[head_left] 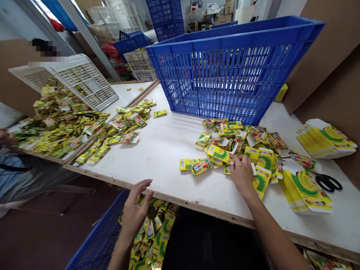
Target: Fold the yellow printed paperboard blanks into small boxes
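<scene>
My left hand (pixel 137 206) hovers at the table's front edge with fingers apart and nothing in them. Below it, a blue crate (pixel 97 232) holds many small yellow-green packs. My right hand (pixel 242 175) reaches into a loose pile on the white table, its bent fingers closed at the end of a small yellow box (pixel 219 153); the fingertips are partly hidden. Around that hand lie more yellow boxes (pixel 262 178), some with open white flaps, and shiny packets (pixel 201 167). A stack of flattened yellow cartons (pixel 306 191) stands to its right.
A large blue crate (pixel 213 78) stands behind the pile. Black scissors (pixel 328 183) lie by the carton stacks (pixel 326 138). At left, a tipped white crate (pixel 87 80) spills packets (pixel 62 131) near a co-worker's hand (pixel 7 138). A wooden strip (pixel 143 93) divides the tables.
</scene>
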Demonstrator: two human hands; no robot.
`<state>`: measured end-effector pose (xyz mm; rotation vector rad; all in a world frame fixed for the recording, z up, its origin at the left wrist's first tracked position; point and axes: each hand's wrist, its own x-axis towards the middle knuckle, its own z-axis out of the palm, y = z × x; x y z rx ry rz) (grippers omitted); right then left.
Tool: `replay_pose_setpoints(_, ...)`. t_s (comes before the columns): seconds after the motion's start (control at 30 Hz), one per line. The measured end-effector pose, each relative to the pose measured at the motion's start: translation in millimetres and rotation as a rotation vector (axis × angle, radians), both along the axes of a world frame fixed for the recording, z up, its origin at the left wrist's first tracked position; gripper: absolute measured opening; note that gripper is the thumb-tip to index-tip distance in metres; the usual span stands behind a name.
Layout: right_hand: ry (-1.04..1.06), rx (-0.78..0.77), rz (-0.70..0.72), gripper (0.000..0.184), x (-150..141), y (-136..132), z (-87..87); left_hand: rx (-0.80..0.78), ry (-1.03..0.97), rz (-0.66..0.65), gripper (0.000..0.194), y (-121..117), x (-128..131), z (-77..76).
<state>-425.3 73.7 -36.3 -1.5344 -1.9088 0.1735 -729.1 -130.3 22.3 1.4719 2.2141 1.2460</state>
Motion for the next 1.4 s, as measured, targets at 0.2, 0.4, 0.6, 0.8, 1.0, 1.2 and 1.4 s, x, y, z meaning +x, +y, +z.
replay_pose_setpoints(0.2,0.171,0.154,0.177,0.018,2,-18,32.2,0.099,-0.099,-0.269,0.029,38,66,-11.7)
replay_pose_setpoints(0.4,0.336,-0.154,0.499,0.015,-6,-65,41.3,0.055,-0.411,-0.591,0.036,72,133,-34.1)
replay_pose_setpoints(0.6,0.645,-0.251,0.309,0.019,-3,-93,-2.5,-0.032,-0.757,-0.539,0.035,68,133,-61.5)
replay_pose_setpoints(0.8,0.599,-0.262,0.367,0.016,1,-100,-16.7,-0.063,-0.655,-0.541,0.018,72,124,-54.5)
replay_pose_setpoints(1.0,0.573,-0.222,0.438,0.015,-4,-96,-16.3,-0.027,-0.69,-0.535,0.018,76,125,-55.1)
replay_pose_setpoints(1.2,0.626,-0.189,0.388,0.013,-13,-91,-9.4,0.063,-0.736,-0.493,0.022,83,131,-58.4)
replay_pose_setpoints(1.4,0.642,-0.188,0.49,0.013,-13,-92,-10.1,0.057,-0.674,-0.556,0.015,82,132,-51.8)
